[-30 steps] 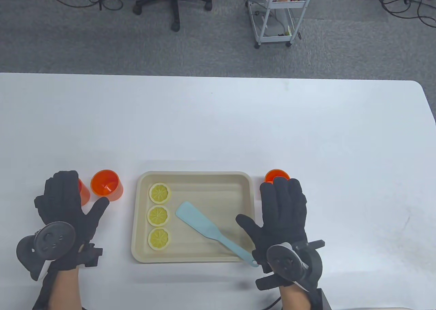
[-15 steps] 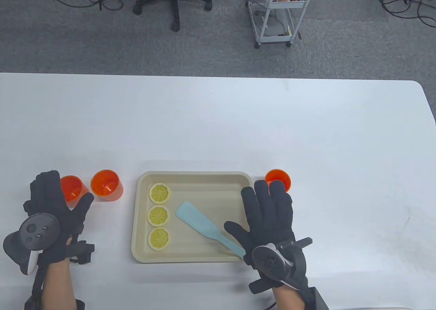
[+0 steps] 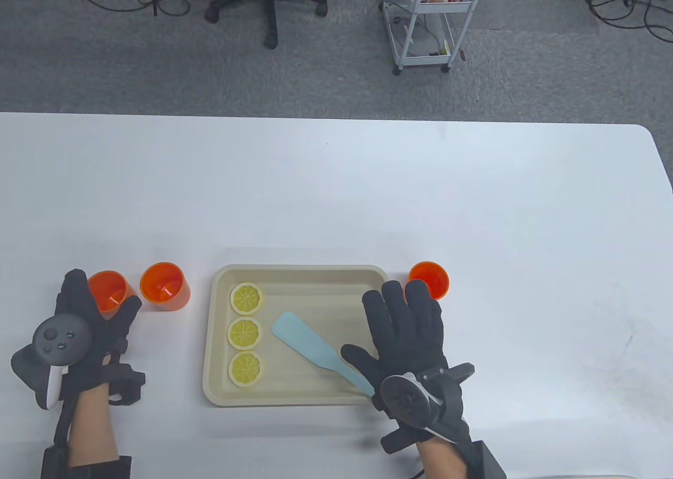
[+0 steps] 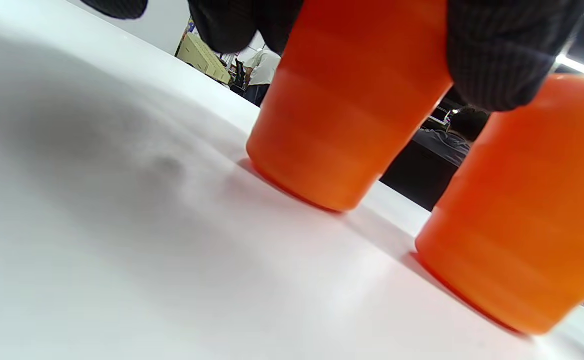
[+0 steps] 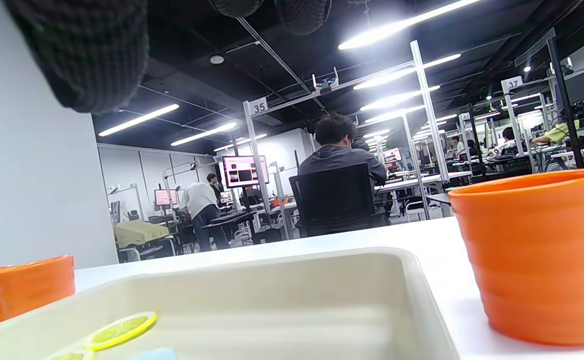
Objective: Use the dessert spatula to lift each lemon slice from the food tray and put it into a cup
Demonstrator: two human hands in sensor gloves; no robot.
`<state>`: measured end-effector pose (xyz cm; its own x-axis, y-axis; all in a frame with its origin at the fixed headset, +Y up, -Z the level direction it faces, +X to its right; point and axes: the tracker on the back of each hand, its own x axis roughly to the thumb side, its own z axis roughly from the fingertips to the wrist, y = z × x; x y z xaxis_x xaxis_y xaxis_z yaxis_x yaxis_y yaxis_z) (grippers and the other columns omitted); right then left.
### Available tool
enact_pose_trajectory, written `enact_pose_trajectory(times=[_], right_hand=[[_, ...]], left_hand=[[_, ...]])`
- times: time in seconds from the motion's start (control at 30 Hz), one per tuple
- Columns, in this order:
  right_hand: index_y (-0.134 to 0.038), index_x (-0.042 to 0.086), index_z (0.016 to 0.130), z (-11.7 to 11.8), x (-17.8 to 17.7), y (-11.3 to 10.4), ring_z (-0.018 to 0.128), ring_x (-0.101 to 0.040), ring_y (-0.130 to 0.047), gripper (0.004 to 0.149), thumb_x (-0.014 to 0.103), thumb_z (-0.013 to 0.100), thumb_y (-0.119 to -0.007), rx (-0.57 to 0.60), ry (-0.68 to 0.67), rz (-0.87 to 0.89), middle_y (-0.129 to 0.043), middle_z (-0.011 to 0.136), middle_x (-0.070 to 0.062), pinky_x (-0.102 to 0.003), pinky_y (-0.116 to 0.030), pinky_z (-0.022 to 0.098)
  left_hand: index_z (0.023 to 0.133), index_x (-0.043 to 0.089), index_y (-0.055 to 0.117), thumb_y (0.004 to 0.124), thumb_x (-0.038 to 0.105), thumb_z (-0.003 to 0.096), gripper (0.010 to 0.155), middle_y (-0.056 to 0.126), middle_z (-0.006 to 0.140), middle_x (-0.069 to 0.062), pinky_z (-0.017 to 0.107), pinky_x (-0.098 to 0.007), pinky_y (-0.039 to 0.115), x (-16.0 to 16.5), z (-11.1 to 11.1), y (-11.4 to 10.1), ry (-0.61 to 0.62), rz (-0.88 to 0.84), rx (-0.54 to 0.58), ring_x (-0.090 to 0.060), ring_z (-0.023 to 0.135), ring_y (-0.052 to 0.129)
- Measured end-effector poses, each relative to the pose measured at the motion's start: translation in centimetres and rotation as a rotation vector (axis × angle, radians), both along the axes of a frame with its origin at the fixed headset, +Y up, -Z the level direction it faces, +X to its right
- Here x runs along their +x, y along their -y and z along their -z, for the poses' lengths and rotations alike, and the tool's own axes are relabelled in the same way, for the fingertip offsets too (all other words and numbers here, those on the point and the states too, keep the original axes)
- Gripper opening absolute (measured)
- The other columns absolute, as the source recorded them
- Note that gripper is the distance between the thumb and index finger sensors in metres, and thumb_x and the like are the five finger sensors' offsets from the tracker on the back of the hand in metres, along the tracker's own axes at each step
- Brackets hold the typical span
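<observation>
The dessert spatula [image 3: 315,352] lies flat inside the food tray [image 3: 299,273], its long axis diagonal: the wide blade points to the far left and the thin handle runs to the near right, where the end is hidden under the right hand [image 3: 407,337]. It is pale blue and looks smooth and matte. Just left of the blade, three round yellow lemon slices [image 3: 245,333] lie in one column. The tray is beige, rectangular with round corners and a low rim. The right hand hovers over the tray's right edge with straight, spread fingers and holds nothing. One orange cup [image 3: 429,279] stands just beyond its fingertips. The left hand [image 3: 89,324] grips the leftmost of two orange ribbed cups [image 3: 106,289], beside the other cup [image 3: 164,285]. All stands on a white table [image 3: 336,195]; behind is grey carpet, an office chair [image 3: 268,0] and a white cart [image 3: 428,21].
</observation>
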<state>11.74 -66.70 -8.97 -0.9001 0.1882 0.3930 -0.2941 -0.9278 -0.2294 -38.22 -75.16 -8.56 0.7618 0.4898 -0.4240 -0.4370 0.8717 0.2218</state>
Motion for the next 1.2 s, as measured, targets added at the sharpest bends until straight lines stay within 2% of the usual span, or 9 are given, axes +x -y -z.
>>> enact_pose_trajectory(times=[0.17, 0.27, 0.4, 0.57, 0.67, 0.77, 0.87, 0.97, 1.2], right_hand=[[-0.029, 0.028, 0.118, 0.0, -0.2, 0.1, 0.116, -0.048, -0.023, 0.093, 0.061, 0.051, -0.084, -0.014, -0.002, -0.010, -0.033, 0.124, -0.010, -0.068, -0.029, 0.081], [-0.029, 0.027, 0.118, 0.0, -0.1, 0.0, 0.116, -0.048, -0.024, 0.093, 0.061, 0.051, -0.084, -0.018, 0.001, -0.013, -0.034, 0.124, -0.010, -0.068, -0.029, 0.081], [-0.029, 0.027, 0.118, 0.1, 0.0, 0.0, 0.116, -0.048, -0.025, 0.093, 0.061, 0.051, -0.084, -0.038, 0.000, -0.009, -0.034, 0.124, -0.010, -0.068, -0.030, 0.081], [-0.029, 0.027, 0.118, 0.1, -0.1, -0.1, 0.116, -0.048, -0.025, 0.093, 0.060, 0.051, -0.084, -0.041, -0.004, -0.001, -0.035, 0.124, -0.010, -0.068, -0.030, 0.081], [-0.029, 0.027, 0.118, 0.0, -0.2, -0.2, 0.116, -0.048, -0.026, 0.093, 0.060, 0.051, -0.084, -0.038, -0.021, 0.016, -0.036, 0.124, -0.010, -0.068, -0.031, 0.081], [-0.029, 0.026, 0.118, -0.2, -0.4, -0.3, 0.116, -0.048, -0.027, 0.093, 0.060, 0.051, -0.084, -0.040, -0.046, 0.043, -0.036, 0.124, -0.010, -0.068, -0.031, 0.081], [-0.029, 0.026, 0.118, -0.5, -0.8, -0.5, 0.116, -0.048, -0.029, 0.093, 0.060, 0.051, -0.084, -0.052, -0.090, 0.073, -0.037, 0.123, -0.010, -0.068, -0.032, 0.081], [-0.028, 0.026, 0.118, -0.9, -1.5, -0.5, 0.116, -0.048, -0.030, 0.094, 0.060, 0.051, -0.084, -0.082, -0.157, 0.098, -0.038, 0.123, -0.010, -0.068, -0.032, 0.081], [-0.027, 0.027, 0.118, -1.6, -3.5, -0.2, 0.116, -0.048, -0.035, 0.096, 0.060, 0.050, -0.086, -0.159, -0.306, 0.090, -0.040, 0.123, -0.009, -0.069, -0.035, 0.080]], left_hand=[[0.123, 0.017, 0.029, 0.085, 0.068, 0.0511, 0.104, 0.052, 0.123, -0.015, 0.077, -0.079, 0.042, 0.3, -0.1, -0.3, -0.010, 0.013, 0.033, -0.048, 0.114, 0.057], [0.122, 0.016, 0.031, 0.087, 0.067, 0.0501, 0.105, 0.054, 0.122, -0.015, 0.077, -0.079, 0.043, 0.9, -0.5, -1.3, -0.005, 0.009, 0.040, -0.048, 0.113, 0.059], [0.122, 0.016, 0.031, 0.088, 0.066, 0.0498, 0.105, 0.053, 0.122, -0.015, 0.077, -0.078, 0.043, 1.7, -1.4, -3.6, -0.028, 0.093, 0.131, -0.048, 0.113, 0.058], [0.122, 0.017, 0.030, 0.089, 0.065, 0.0496, 0.105, 0.052, 0.123, -0.014, 0.078, -0.078, 0.043, 2.5, -3.0, -6.8, 0.031, 0.130, 0.287, -0.048, 0.114, 0.056], [0.123, 0.018, 0.029, 0.088, 0.065, 0.0501, 0.105, 0.052, 0.124, -0.013, 0.079, -0.078, 0.043, 3.9, -4.2, -9.0, 0.121, 0.172, 0.373, -0.047, 0.115, 0.056], [0.123, 0.019, 0.031, 0.088, 0.066, 0.0494, 0.105, 0.054, 0.124, -0.012, 0.079, -0.078, 0.043, 6.0, -4.9, -10.6, 0.302, 0.155, 0.453, -0.046, 0.116, 0.057], [0.124, 0.020, 0.032, 0.089, 0.066, 0.0484, 0.105, 0.055, 0.125, -0.011, 0.080, -0.078, 0.044, 8.6, -5.1, -11.4, 0.487, 0.089, 0.483, -0.044, 0.117, 0.059], [0.123, 0.020, 0.033, 0.089, 0.066, 0.0474, 0.106, 0.057, 0.124, -0.011, 0.080, -0.078, 0.045, 11.4, -5.0, -11.5, 0.666, 0.059, 0.459, -0.044, 0.117, 0.060], [0.123, 0.017, 0.033, 0.089, 0.069, 0.0427, 0.111, 0.063, 0.121, -0.008, 0.081, -0.077, 0.047, 17.1, -4.4, -9.7, 0.953, 0.092, 0.380, -0.039, 0.115, 0.066]])
